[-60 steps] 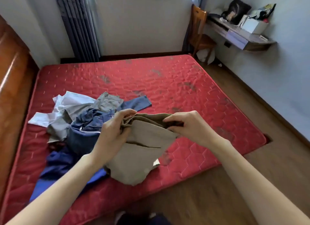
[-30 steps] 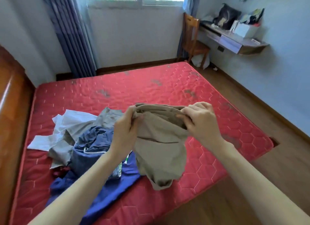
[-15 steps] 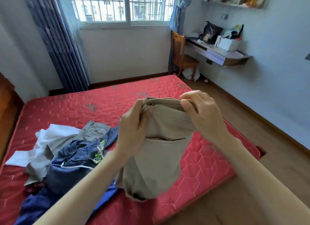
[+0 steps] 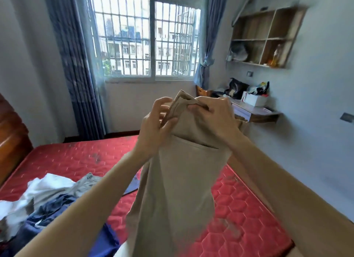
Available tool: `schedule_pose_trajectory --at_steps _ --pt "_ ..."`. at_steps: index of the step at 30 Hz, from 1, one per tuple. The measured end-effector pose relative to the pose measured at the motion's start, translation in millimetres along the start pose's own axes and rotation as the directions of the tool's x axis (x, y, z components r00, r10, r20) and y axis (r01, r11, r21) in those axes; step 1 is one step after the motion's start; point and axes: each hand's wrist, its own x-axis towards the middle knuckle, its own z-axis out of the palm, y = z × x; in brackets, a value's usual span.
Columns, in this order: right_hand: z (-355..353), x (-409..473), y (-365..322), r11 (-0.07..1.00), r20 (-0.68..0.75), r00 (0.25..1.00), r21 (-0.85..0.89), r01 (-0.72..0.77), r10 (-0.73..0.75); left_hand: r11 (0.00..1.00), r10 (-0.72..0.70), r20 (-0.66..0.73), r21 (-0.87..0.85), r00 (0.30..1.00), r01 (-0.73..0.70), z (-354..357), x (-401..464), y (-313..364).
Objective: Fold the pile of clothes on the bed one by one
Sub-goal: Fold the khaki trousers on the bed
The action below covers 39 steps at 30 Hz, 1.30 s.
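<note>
Khaki trousers [image 4: 180,183] hang in the air in front of me, above the red mattress [image 4: 80,157]. My left hand [image 4: 153,130] pinches the left side of their waistband, and my right hand [image 4: 212,118] grips the waistband's right side at the top. The trouser legs drop down out of the frame's lower edge. At the lower left, the pile of clothes [image 4: 47,201] lies on the mattress: white, grey and dark blue garments tangled together.
A wooden headboard [image 4: 11,139] borders the bed on the left. Beyond the bed are a barred window [image 4: 147,38] with blue curtains, a wooden chair [image 4: 203,92], a cluttered wall desk [image 4: 254,111] and wall shelves [image 4: 266,36]. Wooden floor runs along the right side.
Both hands have lifted the khaki trousers from the pile up to chest height, so they now hang full length. The view has tilted upward toward the window.
</note>
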Motion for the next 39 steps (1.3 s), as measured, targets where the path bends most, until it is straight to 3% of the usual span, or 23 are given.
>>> schedule_pose_trajectory --at_steps 3,11,13,17,21,25,31,35,39 --pt "-18 29 30 0.998 -0.098 0.995 0.057 -0.022 0.028 1.000 0.007 0.013 -0.006 1.000 -0.007 20 5 -20" --pt "-46 105 115 0.999 -0.035 0.998 0.008 -0.050 0.051 0.985 -0.144 -0.101 -0.111 0.985 0.132 107 20 -98" --pt "-50 122 136 0.999 -0.027 0.999 -0.011 -0.031 0.030 0.989 -0.143 -0.115 -0.063 0.983 0.137 130 26 -122" --pt "-56 151 175 0.998 -0.013 1.000 -0.053 0.026 -0.027 0.990 -0.122 0.002 0.077 0.992 0.122 175 38 -165" --pt "-60 168 205 0.996 -0.038 0.997 -0.063 0.069 -0.072 0.975 -0.195 0.068 0.126 0.978 0.185 216 57 -192" --pt "-79 178 244 0.998 -0.022 0.998 -0.025 0.055 -0.055 0.981 -0.150 -0.048 0.119 0.988 0.154 245 56 -185" --pt "-113 168 297 0.997 0.016 0.997 0.047 0.069 -0.070 0.984 -0.057 -0.058 0.164 0.997 0.066 289 26 -148" --pt "-146 161 318 0.991 0.025 0.996 0.107 0.085 -0.089 0.961 -0.195 -0.137 0.172 0.971 0.217 308 22 -126" --pt "-179 149 330 0.977 0.060 0.989 0.174 0.121 -0.133 0.965 -0.176 -0.108 0.176 0.978 0.193 329 3 -91"
